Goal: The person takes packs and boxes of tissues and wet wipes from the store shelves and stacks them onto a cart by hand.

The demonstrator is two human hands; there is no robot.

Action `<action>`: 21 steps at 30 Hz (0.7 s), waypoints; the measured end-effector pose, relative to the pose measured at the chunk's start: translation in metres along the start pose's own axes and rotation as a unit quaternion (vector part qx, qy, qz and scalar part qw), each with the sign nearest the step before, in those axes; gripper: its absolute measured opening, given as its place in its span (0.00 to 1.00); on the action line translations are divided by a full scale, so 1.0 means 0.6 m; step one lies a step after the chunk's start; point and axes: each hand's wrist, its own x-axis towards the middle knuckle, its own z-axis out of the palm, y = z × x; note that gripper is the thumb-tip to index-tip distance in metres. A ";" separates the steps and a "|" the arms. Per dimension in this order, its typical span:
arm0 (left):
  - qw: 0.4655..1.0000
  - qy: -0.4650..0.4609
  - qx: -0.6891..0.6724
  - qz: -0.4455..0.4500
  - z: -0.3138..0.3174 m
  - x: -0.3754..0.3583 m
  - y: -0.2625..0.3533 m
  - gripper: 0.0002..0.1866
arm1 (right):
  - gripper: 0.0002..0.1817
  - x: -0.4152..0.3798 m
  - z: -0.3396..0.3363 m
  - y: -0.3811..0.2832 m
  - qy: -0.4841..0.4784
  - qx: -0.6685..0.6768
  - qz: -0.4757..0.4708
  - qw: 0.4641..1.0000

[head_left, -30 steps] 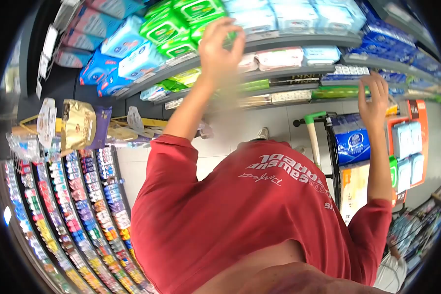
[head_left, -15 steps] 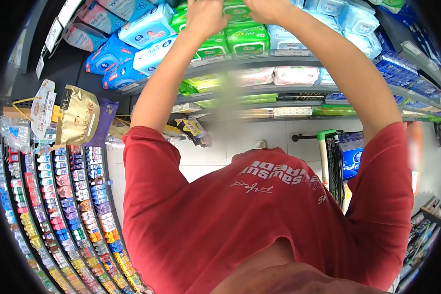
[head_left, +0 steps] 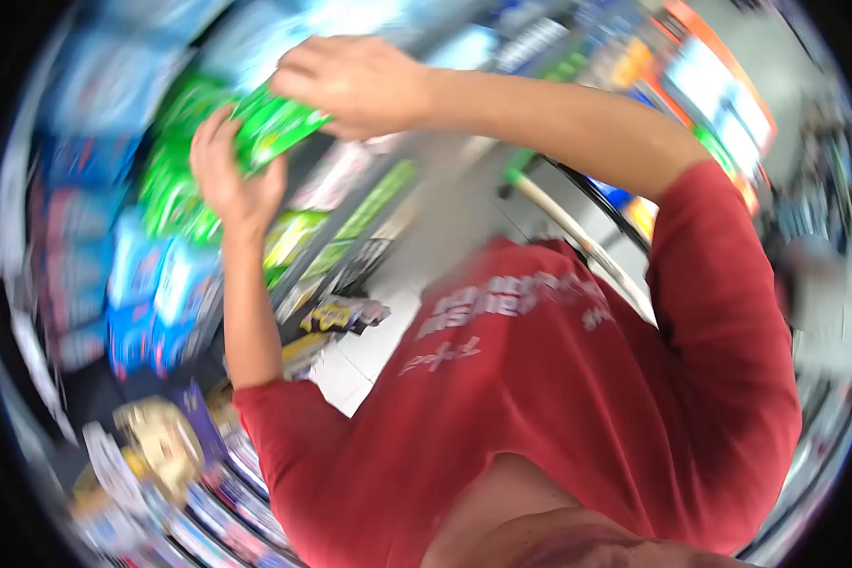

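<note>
A bright green pack of wipes (head_left: 279, 128) is held between both hands, tilted and lifted off the shelf front. My left hand (head_left: 239, 180) grips its near left end, with thumb and fingers on either side. My right hand (head_left: 355, 83) is closed over its upper right end. Just left of the pack sit more green packs (head_left: 170, 180) on the shelf, smeared by motion. Light blue wipes packs (head_left: 182, 279) lie below them in the view.
Lower shelf edges (head_left: 350, 213) run diagonally beneath the hands. A cart with a pale handle (head_left: 573, 222) stands close to my body on the right. Gold and purple bags (head_left: 166, 435) hang at the lower left. An orange-framed display (head_left: 719, 85) is at the upper right.
A green pack has come away from the shelf in both hands and moved toward the right. My view has turned, so the shelf now slants.
</note>
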 end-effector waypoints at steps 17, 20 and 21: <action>0.659 -0.447 -0.599 -0.089 0.465 0.004 0.549 0.36 | 0.34 -0.612 -0.388 -0.092 -0.055 0.041 0.649 0.758; 0.539 -0.516 -0.646 -0.160 0.490 0.016 0.621 0.38 | 0.34 -0.652 -0.414 -0.114 0.047 0.047 0.722 0.689; 0.536 -0.521 -0.645 -0.158 0.497 0.017 0.638 0.38 | 0.34 -0.660 -0.422 -0.119 0.073 0.051 0.749 0.657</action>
